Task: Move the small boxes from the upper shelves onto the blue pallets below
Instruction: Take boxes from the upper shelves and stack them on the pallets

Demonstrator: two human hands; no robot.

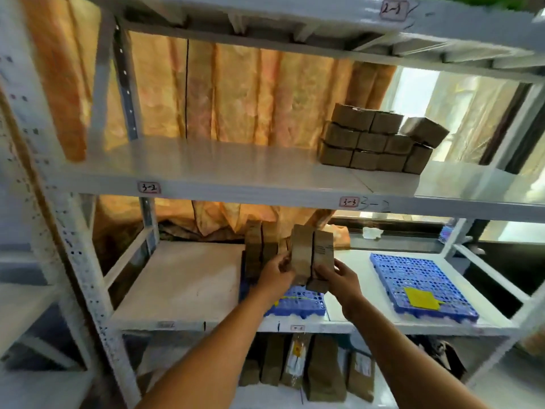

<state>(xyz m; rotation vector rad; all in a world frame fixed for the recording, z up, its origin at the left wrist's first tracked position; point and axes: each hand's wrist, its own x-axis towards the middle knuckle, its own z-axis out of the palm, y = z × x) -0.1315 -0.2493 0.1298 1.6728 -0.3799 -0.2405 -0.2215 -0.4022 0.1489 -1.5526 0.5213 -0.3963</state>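
white shelves (206, 163); left hand (275, 274) and right hand (339, 278), each grip closed on two upright boxes (312, 255) above blue pallet (298, 305).

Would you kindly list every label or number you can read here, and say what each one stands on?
"2-3": tag on the top shelf beam.
"3-2": tag on the middle shelf beam.
"3-3": tag on the same beam, with handwriting beside it, apparently "3-2".
Lower beam tag and held box print: too blurred to read.

Bare forearms, left hand (272, 274), right hand (342, 280) — sleeveless.
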